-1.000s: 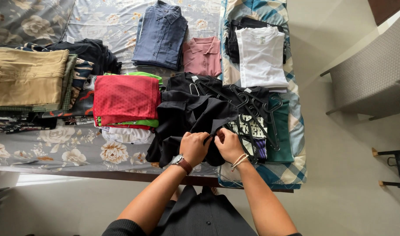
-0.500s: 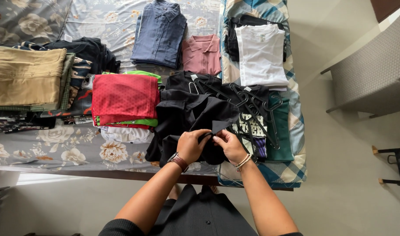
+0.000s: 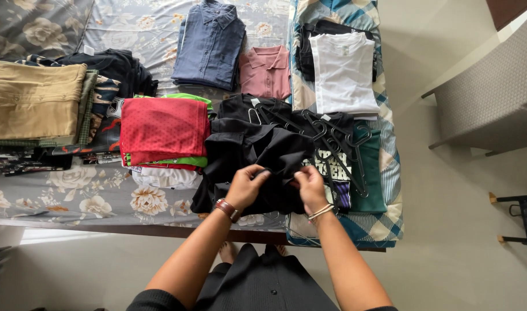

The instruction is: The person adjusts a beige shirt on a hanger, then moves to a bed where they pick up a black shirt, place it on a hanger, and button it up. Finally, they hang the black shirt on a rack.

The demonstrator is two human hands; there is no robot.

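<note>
— In the head view, what did the hands have?
— Both were clamped on the black shirt (image 3: 249, 158): the left hand (image 3: 246, 187) pinched a fold near its front edge, the right hand (image 3: 309, 187) gripped the cloth just beside it.
— Where did the shirt lie?
— At the near edge of the bed (image 3: 73, 196), between the red folded stack (image 3: 162, 129) and the black hangers (image 3: 332, 144). A white T-shirt (image 3: 344, 72) and a blue shirt (image 3: 208, 46) lay farther back.
</note>
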